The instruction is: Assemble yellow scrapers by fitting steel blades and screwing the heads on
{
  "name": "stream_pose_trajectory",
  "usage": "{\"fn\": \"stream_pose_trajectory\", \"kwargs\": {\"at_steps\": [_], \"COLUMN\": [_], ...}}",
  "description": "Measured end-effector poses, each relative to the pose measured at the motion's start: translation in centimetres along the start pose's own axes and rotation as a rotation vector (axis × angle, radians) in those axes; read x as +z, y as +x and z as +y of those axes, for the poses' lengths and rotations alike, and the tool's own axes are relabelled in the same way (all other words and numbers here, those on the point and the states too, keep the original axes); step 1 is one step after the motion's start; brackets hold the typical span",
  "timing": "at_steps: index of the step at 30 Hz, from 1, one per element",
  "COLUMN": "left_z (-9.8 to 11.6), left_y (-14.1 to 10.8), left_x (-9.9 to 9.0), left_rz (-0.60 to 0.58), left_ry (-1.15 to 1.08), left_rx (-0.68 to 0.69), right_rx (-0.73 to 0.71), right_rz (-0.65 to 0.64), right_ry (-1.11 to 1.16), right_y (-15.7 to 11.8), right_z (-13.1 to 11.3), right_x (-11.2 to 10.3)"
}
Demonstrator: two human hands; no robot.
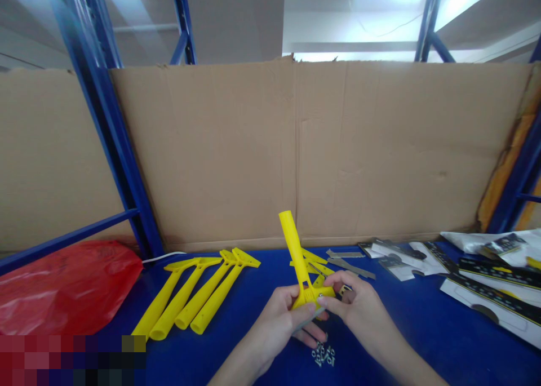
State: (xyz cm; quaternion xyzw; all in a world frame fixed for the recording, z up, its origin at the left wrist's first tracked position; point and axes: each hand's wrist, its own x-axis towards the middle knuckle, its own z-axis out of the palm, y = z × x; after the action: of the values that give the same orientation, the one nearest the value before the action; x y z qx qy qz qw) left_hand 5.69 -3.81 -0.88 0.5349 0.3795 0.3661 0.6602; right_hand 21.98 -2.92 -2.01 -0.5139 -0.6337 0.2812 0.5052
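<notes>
My left hand (pixel 285 313) grips the wide head of a yellow plastic scraper handle (pixel 292 242), whose hollow tube points up and slightly left. A thin grey blade edge shows along the lower side of that head. On the head's right end, my right hand (pixel 359 301) is closed, with the thumb by a small metal screw (pixel 321 297). Parts of the right fingers are hidden behind the head. Below the hands, several loose screws and nuts (pixel 323 354) lie in a small heap on the blue table (pixel 236 355).
Several yellow scraper handles (pixel 220 298) lie in a row at left, beside a red plastic bag (pixel 71 284). More yellow parts (pixel 313 256) and flat metal blades (pixel 350 266) lie behind my hands. Black-and-white packaging cards (pixel 490 307) spread at right. A cardboard panel (pixel 228 155) stands behind.
</notes>
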Motion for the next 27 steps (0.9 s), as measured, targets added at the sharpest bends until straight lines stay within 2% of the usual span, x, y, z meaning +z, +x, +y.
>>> {"fn": "stream_pose_trajectory", "kwargs": {"at_steps": [6,9,12,13,17,20,24,27], "left_z": [0.1,0.1,-0.1,-0.1,-0.2,-0.2,-0.1,-0.1], "left_y": [0.1,0.4,0.7,0.8,1.1,1.4,1.5,1.5], "left_x": [0.1,-0.2,-0.7,-0.9,-1.4,-1.6,-1.6,-1.5], "left_rz": [0.099,0.143,0.219,0.251,0.375,0.450,0.538,0.581], "left_ry": [-0.033,-0.040,-0.041,-0.038,-0.028,-0.031,-0.024,-0.032], "left_rx": [-0.006,-0.002,-0.003,-0.002,0.012,0.005,0.007,0.009], "right_rx": [-0.228,-0.277,-0.231,-0.209,-0.099,-0.088,-0.108,-0.214], "right_rz": [-0.032,-0.007,0.156,0.162,-0.026,-0.072,0.020,0.102], "right_ry": [-0.226,-0.358,-0.651,-0.734,-0.925,-0.920,-0.723,-0.572], "right_y": [-0.2,0.1,0.6,0.6,0.6,0.6,0.7,0.7], "right_z": [0.0,-0.5,-0.7,-0.6,0.5,1.0,0.4,-0.5], "right_x": [-0.5,-1.4,-2.6,-2.9,-3.2,-2.9,-2.8,-3.0]}}
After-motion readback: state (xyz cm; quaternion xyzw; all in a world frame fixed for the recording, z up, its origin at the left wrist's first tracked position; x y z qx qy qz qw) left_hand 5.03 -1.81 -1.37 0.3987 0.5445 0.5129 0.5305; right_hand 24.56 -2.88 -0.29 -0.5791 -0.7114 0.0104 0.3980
